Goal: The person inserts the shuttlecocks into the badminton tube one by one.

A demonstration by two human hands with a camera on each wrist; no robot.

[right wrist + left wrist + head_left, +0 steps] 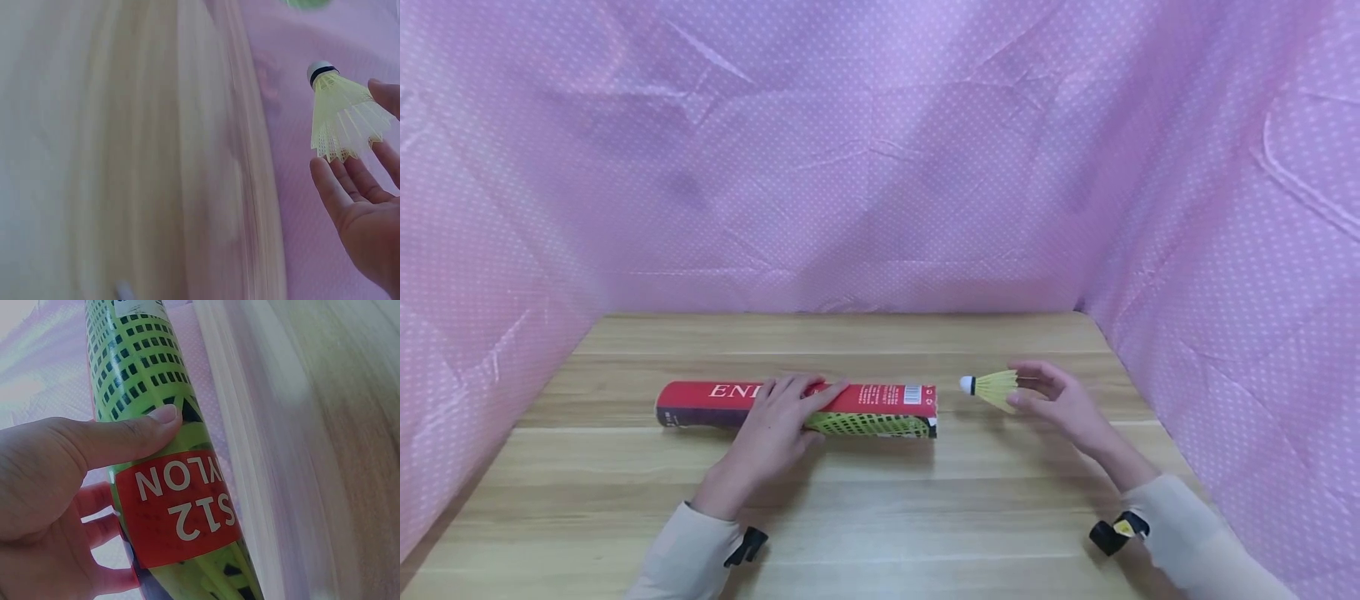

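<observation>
A red, dark and green shuttlecock tube (880, 400) lies on its side across the table. My left hand (777, 427) grips it around the middle, thumb on the near side and fingers over the top. In the left wrist view the thumb presses the green netted print just beside a red label (178, 506). To the right of the tube, my right hand (1066, 407) holds a yellow shuttlecock (996, 389) by the skirt's edge between thumb and fingers. Its white cork (320, 69) with a black band points left towards the tube's right end, a short gap away.
The wooden table (880, 517) ends at pink polka-dot cloth (880, 167) on the back and both sides. Black wrist devices (747, 547) sit at both of the light sleeves (1187, 521).
</observation>
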